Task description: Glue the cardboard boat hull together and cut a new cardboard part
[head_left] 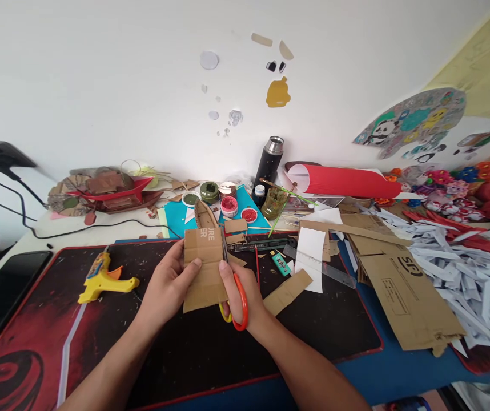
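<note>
My left hand point(172, 279) grips the left side of a piece of brown cardboard point(204, 279), thumb on its face. Printed letters and crease lines show on the cardboard. Red-and-yellow-handled scissors point(242, 305) sit in my right hand point(240, 291), which also presses its thumb on the cardboard's right edge. The blades run up along that edge and are partly hidden behind my fingers and the cardboard. Just beyond the cardboard's top lies a small boat-shaped cardboard piece point(205, 216).
A yellow glue gun point(103, 278) lies left on the dark mat point(176, 365). Behind stand open paint jars point(229, 206) and a black flask point(269, 160). A clear ruler point(334, 274), a cardboard strip point(288, 292), folded cardboard point(399, 302) and white paper strips point(454, 262) lie right.
</note>
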A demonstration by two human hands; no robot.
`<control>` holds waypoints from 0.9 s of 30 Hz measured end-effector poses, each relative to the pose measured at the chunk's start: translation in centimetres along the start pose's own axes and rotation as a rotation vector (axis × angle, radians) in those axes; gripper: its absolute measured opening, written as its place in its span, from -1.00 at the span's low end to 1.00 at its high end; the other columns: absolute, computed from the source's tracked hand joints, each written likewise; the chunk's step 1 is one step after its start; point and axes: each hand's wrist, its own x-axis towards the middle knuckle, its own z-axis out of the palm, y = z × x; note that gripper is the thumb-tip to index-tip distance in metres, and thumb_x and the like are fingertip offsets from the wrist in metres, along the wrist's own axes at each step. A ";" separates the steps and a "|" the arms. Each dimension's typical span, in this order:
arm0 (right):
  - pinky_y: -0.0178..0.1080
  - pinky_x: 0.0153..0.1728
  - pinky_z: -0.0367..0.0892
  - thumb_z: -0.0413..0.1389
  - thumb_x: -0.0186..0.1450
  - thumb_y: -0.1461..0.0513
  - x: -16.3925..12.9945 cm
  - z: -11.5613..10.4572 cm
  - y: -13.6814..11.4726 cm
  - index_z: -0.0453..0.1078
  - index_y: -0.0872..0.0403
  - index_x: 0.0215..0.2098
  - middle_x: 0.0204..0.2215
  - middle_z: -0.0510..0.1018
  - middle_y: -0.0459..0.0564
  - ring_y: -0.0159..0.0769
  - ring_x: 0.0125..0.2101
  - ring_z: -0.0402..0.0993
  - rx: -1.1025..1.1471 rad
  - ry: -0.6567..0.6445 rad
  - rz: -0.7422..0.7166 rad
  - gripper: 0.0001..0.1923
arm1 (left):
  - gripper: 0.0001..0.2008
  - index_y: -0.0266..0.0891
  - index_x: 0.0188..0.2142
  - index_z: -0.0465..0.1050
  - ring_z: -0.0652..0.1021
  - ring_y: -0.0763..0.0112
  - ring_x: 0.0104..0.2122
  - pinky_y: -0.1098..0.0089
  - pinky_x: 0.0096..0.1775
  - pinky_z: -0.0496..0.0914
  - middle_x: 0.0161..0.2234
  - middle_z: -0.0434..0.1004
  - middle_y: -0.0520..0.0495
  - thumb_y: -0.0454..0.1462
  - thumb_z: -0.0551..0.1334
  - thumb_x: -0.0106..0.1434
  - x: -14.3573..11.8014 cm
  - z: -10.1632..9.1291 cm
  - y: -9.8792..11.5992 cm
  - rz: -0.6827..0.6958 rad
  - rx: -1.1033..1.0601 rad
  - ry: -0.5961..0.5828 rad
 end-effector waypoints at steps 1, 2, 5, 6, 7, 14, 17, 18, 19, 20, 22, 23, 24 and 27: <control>-0.31 -0.82 0.16 -0.04 0.45 -0.33 0.0 0.0 0.0 0.35 0.00 -0.42 -0.69 0.36 -0.16 -0.34 -0.79 0.32 0.007 -0.004 0.004 -0.35 | -0.26 -0.24 0.24 0.35 0.69 -0.13 0.00 0.13 -0.12 0.62 0.08 0.69 -0.32 0.07 0.45 0.21 -0.1 0.0 -0.1 -0.001 0.002 0.007; -0.31 -0.82 0.16 -0.04 0.45 -0.33 0.0 0.1 0.1 0.35 0.00 -0.42 -0.68 0.36 -0.16 -0.34 -0.80 0.31 0.017 -0.008 0.010 -0.35 | -0.26 -0.24 0.24 0.35 0.69 -0.13 0.00 0.13 -0.13 0.62 0.08 0.69 -0.31 0.07 0.45 0.21 -0.1 -0.1 -0.2 -0.005 0.004 0.013; -0.30 -0.82 0.16 -0.04 0.44 -0.34 -0.2 0.2 0.1 0.33 0.00 -0.42 -0.68 0.34 -0.17 -0.35 -0.80 0.28 0.039 -0.018 0.018 -0.34 | -0.26 -0.24 0.25 0.35 0.69 -0.12 0.00 0.15 -0.13 0.62 0.08 0.69 -0.30 0.06 0.44 0.22 -0.3 -0.2 -0.6 -0.017 0.001 0.023; -0.30 -0.81 0.15 -0.04 0.44 -0.34 -0.2 0.2 0.1 0.33 0.00 -0.42 -0.69 0.33 -0.17 -0.35 -0.80 0.27 0.040 -0.020 0.016 -0.34 | -0.27 -0.24 0.26 0.34 0.69 -0.11 0.00 0.16 -0.13 0.62 0.08 0.69 -0.30 0.06 0.44 0.23 -0.3 -0.3 -0.7 -0.016 -0.001 0.024; -0.31 -0.81 0.14 -0.05 0.44 -0.35 -0.2 0.3 0.1 0.33 0.00 -0.42 -0.69 0.32 -0.18 -0.35 -0.80 0.27 0.039 -0.020 0.013 -0.34 | -0.27 -0.24 0.26 0.34 0.69 -0.11 0.00 0.16 -0.13 0.62 0.08 0.69 -0.30 0.05 0.44 0.24 -0.3 -0.3 -0.9 -0.014 -0.005 0.024; -0.28 -0.81 0.13 -0.06 0.43 -0.36 -0.1 0.2 0.3 0.33 0.00 -0.43 -0.68 0.34 -0.16 -0.32 -0.81 0.29 0.034 -0.014 0.029 -0.32 | -0.26 -0.25 0.27 0.35 0.69 -0.10 -0.02 0.17 -0.14 0.62 0.07 0.69 -0.30 0.05 0.45 0.23 -0.1 -0.3 -1.0 -0.014 0.004 0.029; -0.28 -0.83 0.12 -0.05 0.43 -0.37 -0.1 0.2 0.4 0.33 0.00 -0.42 -0.69 0.34 -0.17 -0.32 -0.81 0.28 0.039 -0.014 0.031 -0.32 | -0.26 -0.25 0.26 0.36 0.70 -0.11 -0.03 0.16 -0.14 0.62 0.06 0.70 -0.30 0.05 0.45 0.22 0.0 -0.2 -1.0 -0.019 0.000 0.027; -0.29 -0.83 0.13 -0.05 0.43 -0.37 -0.1 0.2 0.5 0.33 0.00 -0.41 -0.69 0.34 -0.17 -0.32 -0.81 0.28 0.041 -0.014 0.034 -0.32 | -0.26 -0.25 0.26 0.36 0.70 -0.11 -0.03 0.16 -0.15 0.62 0.06 0.70 -0.30 0.05 0.45 0.22 0.0 -0.2 -1.0 -0.021 0.002 0.029; -0.29 -0.83 0.13 -0.05 0.43 -0.37 -0.1 0.2 0.5 0.34 0.01 -0.41 -0.69 0.34 -0.17 -0.33 -0.81 0.27 0.045 -0.015 0.038 -0.32 | -0.26 -0.24 0.26 0.36 0.70 -0.11 -0.03 0.16 -0.15 0.62 0.06 0.70 -0.30 0.05 0.44 0.22 0.0 -0.2 -1.0 -0.023 0.005 0.030; -0.29 -0.83 0.14 -0.06 0.42 -0.37 -0.1 0.2 0.6 0.34 0.01 -0.41 -0.69 0.34 -0.17 -0.34 -0.81 0.27 0.048 -0.015 0.042 -0.32 | -0.26 -0.24 0.26 0.36 0.71 -0.11 -0.04 0.16 -0.16 0.62 0.06 0.70 -0.30 0.05 0.44 0.22 0.0 -0.2 -1.0 -0.026 0.008 0.030; -0.31 -0.83 0.13 -0.05 0.42 -0.37 -0.1 0.3 0.6 0.33 0.01 -0.42 -0.69 0.34 -0.18 -0.35 -0.81 0.26 0.052 -0.012 0.044 -0.32 | -0.25 -0.25 0.26 0.36 0.71 -0.11 -0.04 0.16 -0.16 0.62 0.06 0.70 -0.31 0.06 0.44 0.21 0.0 -0.2 -1.0 -0.029 0.007 0.029; -0.31 -0.83 0.13 -0.05 0.42 -0.37 -0.1 0.3 0.6 0.33 0.01 -0.42 -0.69 0.33 -0.18 -0.36 -0.81 0.26 0.052 -0.012 0.044 -0.31 | -0.25 -0.25 0.27 0.36 0.71 -0.11 -0.04 0.16 -0.15 0.62 0.07 0.70 -0.31 0.06 0.45 0.21 0.0 -0.2 -1.0 -0.029 0.005 0.030; -0.31 -0.83 0.13 -0.05 0.42 -0.37 -0.1 0.3 0.6 0.33 0.01 -0.42 -0.69 0.33 -0.18 -0.36 -0.81 0.26 0.053 -0.012 0.044 -0.31 | -0.24 -0.25 0.26 0.36 0.70 -0.11 -0.04 0.15 -0.15 0.62 0.07 0.70 -0.31 0.06 0.45 0.20 0.0 -0.2 -1.1 -0.029 0.004 0.031; -0.30 -0.83 0.13 -0.06 0.42 -0.38 -0.1 0.4 0.5 0.33 0.01 -0.43 -0.71 0.31 -0.18 -0.34 -0.81 0.26 0.057 -0.012 0.048 -0.31 | -0.25 -0.25 0.26 0.37 0.70 -0.11 -0.03 0.14 -0.12 0.62 0.07 0.69 -0.30 0.04 0.46 0.21 0.0 -0.3 -1.2 -0.027 0.004 0.035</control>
